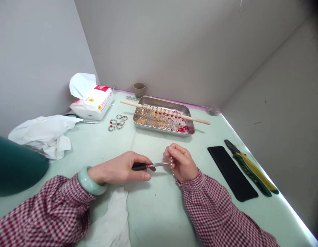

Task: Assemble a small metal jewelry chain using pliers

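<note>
My left hand (130,167), a pale green bangle (90,181) at its wrist, is closed around black-handled needle-nose pliers (159,165). Their slim metal tip points right and meets a short string of small pale beads (172,168). That string hangs down from my right hand (183,163), whose thumb and fingers pinch its upper end. Whether the tip grips a bead or only touches it, I cannot tell. Beyond the hands is a metal tray (161,130) of gold, clear and red beads. Left of it lie several small beaded rings (119,122).
A wooden rod (195,119) with rings on it rests across the tray. Combination pliers (251,171) and a black case (232,173) lie right. Tissue pack (94,103), crumpled tissue (43,132), dark green object (17,168) are left; a brown cup (139,90) stands behind.
</note>
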Motion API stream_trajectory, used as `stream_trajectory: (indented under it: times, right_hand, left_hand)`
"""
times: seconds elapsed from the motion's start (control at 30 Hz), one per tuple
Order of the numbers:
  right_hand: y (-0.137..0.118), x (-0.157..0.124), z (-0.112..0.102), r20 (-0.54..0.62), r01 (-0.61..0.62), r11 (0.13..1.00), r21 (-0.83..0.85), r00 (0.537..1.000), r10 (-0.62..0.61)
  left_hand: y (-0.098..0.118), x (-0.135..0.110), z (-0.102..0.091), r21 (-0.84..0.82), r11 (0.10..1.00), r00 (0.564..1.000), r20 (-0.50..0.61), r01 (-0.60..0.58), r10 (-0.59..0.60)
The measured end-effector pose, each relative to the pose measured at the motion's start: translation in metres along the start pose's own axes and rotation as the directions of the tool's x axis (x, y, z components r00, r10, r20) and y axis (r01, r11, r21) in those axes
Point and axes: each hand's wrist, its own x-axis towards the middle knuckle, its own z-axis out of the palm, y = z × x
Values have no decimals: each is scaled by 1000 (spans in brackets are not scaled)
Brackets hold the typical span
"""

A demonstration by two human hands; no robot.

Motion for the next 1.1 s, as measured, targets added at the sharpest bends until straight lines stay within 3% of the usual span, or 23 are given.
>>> stream_trajectory:
  times: [0.17,0.27,0.43,0.6,0.87,1.1]
  right_hand:
    - [6,-1,-4,14,67,978,-197,998,-66]
    - [9,-1,-6,25,88,970,-227,996,-85]
    - [7,-1,-5,33,71,972,-224,997,-65]
    - [1,-1,-2,63,-28,988,-149,997,38]
    - [5,2,-2,44,26,987,-156,999,-19]
    - [0,-1,-1,81,-17,995,-100,996,25]
  left_hand:
    - [1,1,0,44,999,1000,-6,-6,6]
    - [1,2,1,81,997,1000,-25,-1,3]
    - [-3,4,5,109,994,998,-63,-24,31]
    - [-3,4,7,126,989,993,-68,-83,92]
    - [-2,4,4,135,991,997,-72,4,6]
    - [2,2,0,77,997,1000,-11,-11,12]
